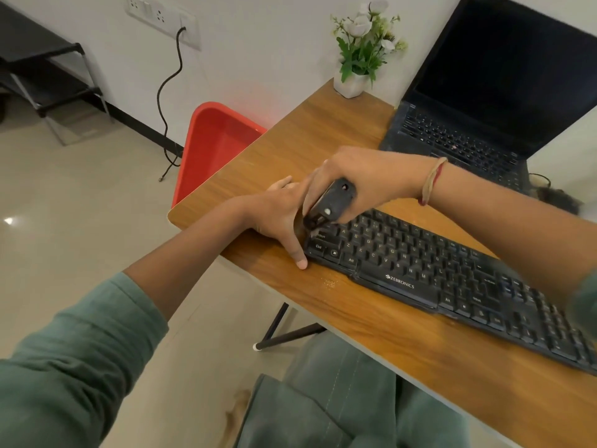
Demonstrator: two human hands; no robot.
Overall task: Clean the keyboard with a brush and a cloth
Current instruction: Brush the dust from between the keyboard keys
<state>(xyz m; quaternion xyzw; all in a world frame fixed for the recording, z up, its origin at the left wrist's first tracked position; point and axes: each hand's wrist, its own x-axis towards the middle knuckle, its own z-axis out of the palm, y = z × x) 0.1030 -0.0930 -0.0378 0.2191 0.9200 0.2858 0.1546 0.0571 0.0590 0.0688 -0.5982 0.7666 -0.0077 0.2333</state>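
A black Zebronics keyboard [452,279] lies slanted across the wooden desk [323,150]. My right hand [371,179] is shut on a black brush [329,203], whose lower end touches the keys at the keyboard's top left corner. My left hand [277,218] lies flat on the desk against the keyboard's left end, fingers spread, thumb at the front left corner. It holds nothing. I see no cloth.
An open black laptop [484,101] stands at the back right of the desk. A white pot of flowers [358,56] sits at the back edge. A red chair [213,147] is beside the desk's left end. A cable hangs from the wall socket [168,24].
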